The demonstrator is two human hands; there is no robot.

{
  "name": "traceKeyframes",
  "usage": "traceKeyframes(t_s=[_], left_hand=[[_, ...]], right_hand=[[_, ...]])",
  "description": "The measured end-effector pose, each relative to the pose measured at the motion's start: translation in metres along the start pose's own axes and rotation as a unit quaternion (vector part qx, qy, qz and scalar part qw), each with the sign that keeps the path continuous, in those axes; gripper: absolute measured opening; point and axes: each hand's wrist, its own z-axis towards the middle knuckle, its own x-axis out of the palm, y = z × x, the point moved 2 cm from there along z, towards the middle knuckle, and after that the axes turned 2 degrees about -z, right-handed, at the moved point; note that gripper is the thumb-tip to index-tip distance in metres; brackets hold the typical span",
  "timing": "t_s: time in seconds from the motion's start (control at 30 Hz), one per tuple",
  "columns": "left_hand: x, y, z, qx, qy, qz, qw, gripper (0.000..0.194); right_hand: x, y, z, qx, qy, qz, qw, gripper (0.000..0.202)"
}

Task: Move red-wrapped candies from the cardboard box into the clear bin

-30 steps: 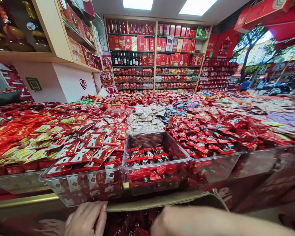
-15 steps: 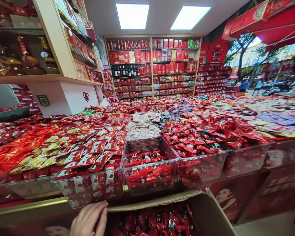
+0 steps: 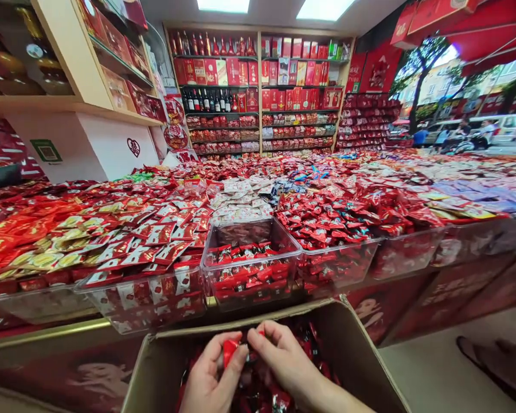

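Over an open cardboard box (image 3: 370, 350) of dark red wrapped packets, both hands are close together. My left hand (image 3: 212, 367) pinches a small red packet (image 3: 229, 351) between thumb and fingers. Beside it on the right, my right hand (image 3: 281, 353) is closed, with a bit of red showing at its fingertips; whether this is the same packet cannot be made out. Just beyond the box stands a clear plastic bin (image 3: 258, 259), partly filled with red packets.
Heaped bins of red-and-white packets (image 3: 155, 244) and red packets (image 3: 327, 221) flank the clear bin. Shelves (image 3: 260, 103) of bottles and boxes line the back. A person's foot in a dark sandal (image 3: 490, 367) is at the lower right.
My left hand has moved right from the box's left corner to above its packets and now grips a red packet. My right hand has come into view. The camera view has tilted down.
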Motion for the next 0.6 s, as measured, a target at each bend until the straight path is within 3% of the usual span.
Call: traceKeyframes(t_s=[0.1,0.23,0.3,0.37,0.43,0.5,0.53,0.6], left_hand=[[0.012,-0.018,0.0,-0.023,0.023,-0.017,0.999,0.025],[0.02,-0.012,0.0,-0.009,0.01,-0.027,1.0,0.025],[0.02,-0.006,0.001,-0.006,0.003,-0.024,1.0,0.024],[0.018,-0.001,0.003,-0.026,-0.001,-0.035,0.999,0.026],[0.016,0.002,0.003,-0.09,0.007,-0.088,0.992,0.033],[0.015,0.004,0.002,-0.179,0.027,-0.169,0.969,0.043],[0.014,0.004,0.001,-0.21,0.037,-0.21,0.954,0.045],[0.013,0.001,0.0,-0.224,0.041,-0.254,0.94,0.041]], right_hand=[[0.0,0.012,-0.005,-0.029,-0.023,0.053,0.998,0.038],[-0.004,0.014,-0.009,-0.048,-0.039,0.08,0.995,0.036],[-0.008,0.012,-0.01,-0.061,-0.057,0.031,0.996,0.035],[-0.014,0.013,-0.011,-0.133,-0.088,-0.08,0.984,0.032],[-0.019,0.018,-0.014,-0.269,-0.1,-0.206,0.936,0.023],[-0.02,0.022,-0.019,-0.393,-0.074,-0.301,0.866,0.013],[-0.02,0.022,-0.021,-0.433,-0.057,-0.328,0.838,0.014],[-0.019,0.021,-0.024,-0.473,-0.025,-0.348,0.809,0.019]])
